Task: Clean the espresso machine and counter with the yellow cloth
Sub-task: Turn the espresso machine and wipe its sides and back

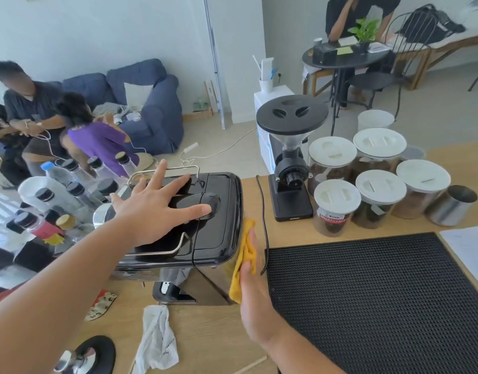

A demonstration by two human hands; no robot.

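Observation:
The espresso machine [219,211], black on top with shiny steel sides, stands on the wooden counter [205,333] at centre. My left hand [154,203] lies flat on its top with fingers spread and holds nothing. My right hand [250,276] presses the yellow cloth [246,255] flat against the machine's right side wall. The cloth hangs folded between my palm and the steel.
A black rubber mat [381,306] covers the counter to the right, with a black cable [263,228] along its left edge. Behind stand a black grinder [289,168], several white-lidded jars [335,206] and a steel cup [451,206]. A crumpled white tissue [157,338] lies in front. Bottles [70,190] crowd the left.

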